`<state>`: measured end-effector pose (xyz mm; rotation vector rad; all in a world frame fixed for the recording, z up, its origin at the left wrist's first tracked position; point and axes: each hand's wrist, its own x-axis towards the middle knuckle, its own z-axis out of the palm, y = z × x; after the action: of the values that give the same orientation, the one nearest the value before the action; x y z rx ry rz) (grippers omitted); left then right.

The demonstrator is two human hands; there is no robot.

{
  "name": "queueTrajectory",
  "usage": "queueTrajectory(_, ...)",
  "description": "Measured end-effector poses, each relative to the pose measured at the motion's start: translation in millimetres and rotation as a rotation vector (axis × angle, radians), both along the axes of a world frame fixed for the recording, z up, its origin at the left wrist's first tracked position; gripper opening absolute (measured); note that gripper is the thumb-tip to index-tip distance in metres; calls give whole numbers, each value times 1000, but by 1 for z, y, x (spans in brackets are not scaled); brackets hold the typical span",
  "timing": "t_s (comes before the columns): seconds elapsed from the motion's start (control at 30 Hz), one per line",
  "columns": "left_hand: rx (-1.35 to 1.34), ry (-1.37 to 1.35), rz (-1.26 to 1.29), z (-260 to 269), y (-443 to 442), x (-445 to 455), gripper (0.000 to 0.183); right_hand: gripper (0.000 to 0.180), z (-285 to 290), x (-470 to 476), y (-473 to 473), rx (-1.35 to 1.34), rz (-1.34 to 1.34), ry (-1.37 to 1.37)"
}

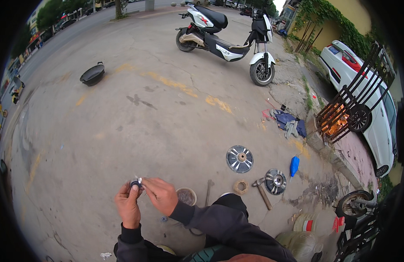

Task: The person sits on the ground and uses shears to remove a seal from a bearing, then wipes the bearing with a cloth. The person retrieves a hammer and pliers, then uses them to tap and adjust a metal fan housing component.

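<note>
My left hand (128,204) holds up a small dark-blue round part (135,184), possibly a sealed bearing, between thumb and fingers. Against its upper side, my right hand (162,194) pinches a scrap of shiny whitish material (139,179), too small to identify. On the concrete below lies a similar small round part (164,218). Partly behind my right wrist stands a round bowl (186,196) with brownish contents. A metal rod (209,192) lies just right of the bowl.
Rightward lie two hub-motor covers (235,160) (270,183), a brown ring (241,186), a hammer (264,196) and a blue squeeze bottle (294,166). Plastic jugs (300,244) stand lower right. Farther off are cloths (292,122), a black pan (92,75) and an electric scooter (225,49).
</note>
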<state>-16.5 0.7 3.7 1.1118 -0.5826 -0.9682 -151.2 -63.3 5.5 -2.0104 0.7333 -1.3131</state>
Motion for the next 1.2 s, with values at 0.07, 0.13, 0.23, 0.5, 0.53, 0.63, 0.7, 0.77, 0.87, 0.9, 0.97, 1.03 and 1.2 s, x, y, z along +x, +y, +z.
queueTrajectory(0.07, -15, 10, 7, -5, -2, 4, 26, 38, 2, 5, -3, -103, -26, -20)
queueTrajectory(0.13, -5, -3, -13, -9, -1, 3, 27, 37, 2, 3, -4, -171, -39, 1)
queueTrajectory(0.23, 38, -117, -16, -19, -2, -2, 27, 39, -5, -4, -9, -284, -19, 127)
queueTrajectory(0.5, 180, -396, -113, -39, 7, 16, 18, 36, -26, 5, 0, -563, 8, 462)
queueTrajectory(0.53, 182, -374, -104, -39, 4, 16, 17, 36, -26, 6, -1, -546, -14, 424)
queueTrajectory(0.63, 119, -263, -66, -32, -3, 12, 19, 35, -18, 5, -6, -395, -9, 239)
queueTrajectory(0.7, 73, -166, -55, -27, -4, 13, 22, 35, -17, 5, -5, -292, -7, 122)
queueTrajectory(0.77, 49, -61, -61, -26, -7, 15, 25, 36, -21, 8, 0, -223, -31, 36)
queueTrajectory(0.87, 30, 165, -100, -30, -8, 11, 27, 36, -27, 14, 5, -119, -52, -42)
queueTrajectory(0.9, 31, 264, -98, -36, -8, 13, 28, 36, -30, 15, 5, -147, -72, -49)
queueTrajectory(0.97, 18, 459, -88, -51, -9, 20, 31, 35, -29, 19, 1, -218, -102, -67)
queueTrajectory(1.03, 54, 511, -114, -52, -10, 16, 33, 35, -26, 12, -5, -279, -81, 10)
queueTrajectory(1.2, 61, 478, -181, -45, -5, 18, 38, 38, -21, 10, -15, -474, -62, 98)
